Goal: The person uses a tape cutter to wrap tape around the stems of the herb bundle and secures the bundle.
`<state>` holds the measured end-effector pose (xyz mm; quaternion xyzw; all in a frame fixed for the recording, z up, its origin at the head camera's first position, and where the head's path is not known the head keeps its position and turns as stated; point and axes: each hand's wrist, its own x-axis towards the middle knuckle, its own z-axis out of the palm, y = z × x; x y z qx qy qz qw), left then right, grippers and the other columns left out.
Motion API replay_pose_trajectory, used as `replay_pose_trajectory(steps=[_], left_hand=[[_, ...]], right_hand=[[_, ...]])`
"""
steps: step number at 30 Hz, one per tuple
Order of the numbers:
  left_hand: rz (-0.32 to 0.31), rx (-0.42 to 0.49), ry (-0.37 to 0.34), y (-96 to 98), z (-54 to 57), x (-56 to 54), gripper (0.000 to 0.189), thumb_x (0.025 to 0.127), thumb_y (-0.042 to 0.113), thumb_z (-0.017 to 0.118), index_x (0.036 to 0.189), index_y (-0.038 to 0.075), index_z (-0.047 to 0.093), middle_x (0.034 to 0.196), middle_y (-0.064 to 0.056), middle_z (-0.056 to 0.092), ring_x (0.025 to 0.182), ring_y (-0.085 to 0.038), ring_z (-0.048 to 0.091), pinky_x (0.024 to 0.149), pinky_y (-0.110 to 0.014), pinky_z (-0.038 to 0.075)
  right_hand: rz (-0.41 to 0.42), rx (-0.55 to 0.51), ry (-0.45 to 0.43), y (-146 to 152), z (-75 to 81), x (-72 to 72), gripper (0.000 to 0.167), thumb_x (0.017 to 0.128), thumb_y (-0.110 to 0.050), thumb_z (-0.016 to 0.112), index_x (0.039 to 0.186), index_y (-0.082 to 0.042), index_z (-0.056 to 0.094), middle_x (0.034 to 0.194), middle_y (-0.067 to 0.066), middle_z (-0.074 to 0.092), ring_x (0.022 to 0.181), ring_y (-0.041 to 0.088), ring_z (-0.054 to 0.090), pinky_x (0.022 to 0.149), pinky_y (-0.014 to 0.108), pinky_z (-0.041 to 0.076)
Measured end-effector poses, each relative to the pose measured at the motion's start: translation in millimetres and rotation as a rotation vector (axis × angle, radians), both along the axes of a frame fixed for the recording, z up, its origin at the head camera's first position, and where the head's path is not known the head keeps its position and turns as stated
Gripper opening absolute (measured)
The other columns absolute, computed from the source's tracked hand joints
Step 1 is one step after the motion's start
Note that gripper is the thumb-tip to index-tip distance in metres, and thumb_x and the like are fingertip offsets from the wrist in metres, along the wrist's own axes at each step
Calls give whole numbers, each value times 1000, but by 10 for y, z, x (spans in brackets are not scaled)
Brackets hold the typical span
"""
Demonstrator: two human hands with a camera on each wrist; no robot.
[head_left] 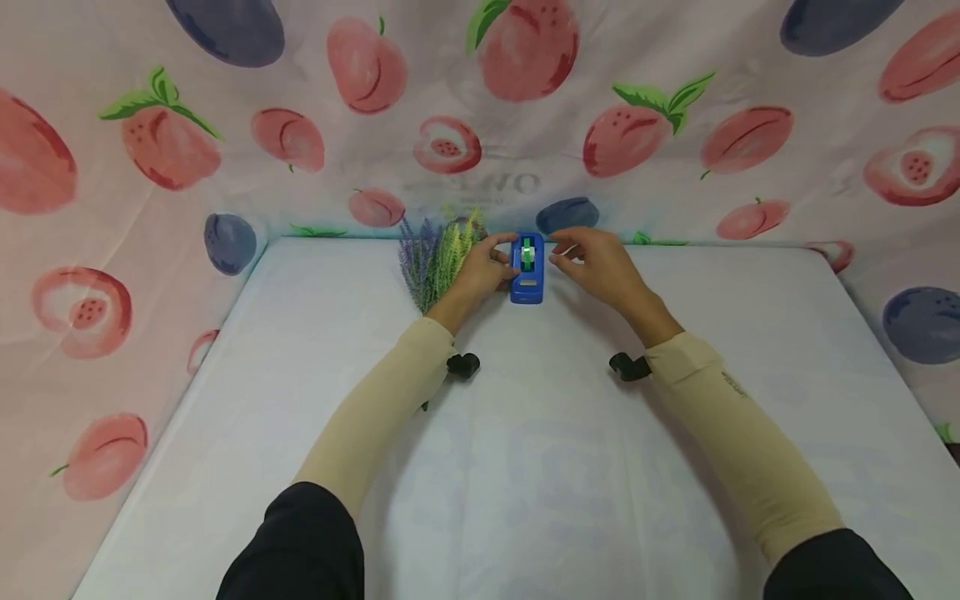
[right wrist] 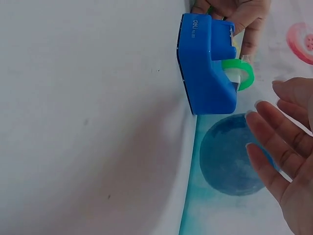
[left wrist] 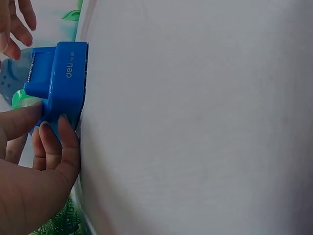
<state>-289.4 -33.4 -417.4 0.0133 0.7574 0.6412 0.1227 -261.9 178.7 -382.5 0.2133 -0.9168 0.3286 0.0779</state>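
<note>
A blue tape dispenser stands upright near the far edge of the white table, a green tape roll in its holder. My left hand holds the dispenser by its left side. In the left wrist view, the fingertips lie against the blue body, and another digit reaches the green roll. Just right of the dispenser is my right hand, apart from it, with loosely bent fingers and nothing in them. The right wrist view shows a gap between its fingers and the roll.
Purple and yellow artificial flowers lie left of the dispenser, partly behind the left hand and forearm. A fruit-print cloth hangs behind the white table. Dark wrist-worn pieces jut out beneath both forearms.
</note>
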Motion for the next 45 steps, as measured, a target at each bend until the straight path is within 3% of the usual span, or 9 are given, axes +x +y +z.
replay_pose_trajectory(steps=[14, 22, 26, 33, 45], left_hand=[[-27, 25, -13, -17, -12, -32, 57, 94, -8, 66, 142, 22, 58, 100, -9, 52, 82, -23, 59, 70, -41, 54], [-28, 34, -21, -2, 7, -15, 60, 93, -12, 63, 143, 19, 56, 98, -10, 52, 79, -24, 58, 67, -41, 51], [-34, 30, -33, -5, 9, -19, 60, 94, -11, 62, 145, 20, 54, 99, -9, 51, 81, -24, 58, 68, -41, 50], [-42, 26, -20, -11, -7, -32, 60, 94, -11, 62, 144, 20, 55, 101, -12, 52, 80, -26, 56, 68, -41, 51], [-58, -3, 7, -10, 3, -25, 62, 94, -10, 64, 146, 23, 55, 98, -9, 49, 80, -25, 54, 68, -42, 53]], right_hand=[[41, 22, -100, -264, 26, -229, 33, 98, -19, 70, 127, -4, 70, 106, 14, 67, 93, 29, 66, 85, 45, 55], [21, 83, -139, -381, 21, -369, 30, 97, -23, 71, 122, -7, 74, 92, 11, 60, 80, 25, 53, 68, 37, 43], [25, 94, -161, -420, 17, -413, 27, 97, -25, 72, 117, -8, 76, 90, 10, 57, 78, 25, 50, 65, 36, 39], [28, 73, -164, -452, 9, -430, 19, 96, -22, 72, 104, -6, 78, 90, 10, 57, 81, 25, 49, 68, 36, 39], [61, -26, -155, -382, 58, -316, 17, 98, -20, 70, 101, -5, 76, 96, 10, 58, 89, 25, 54, 77, 38, 46]])
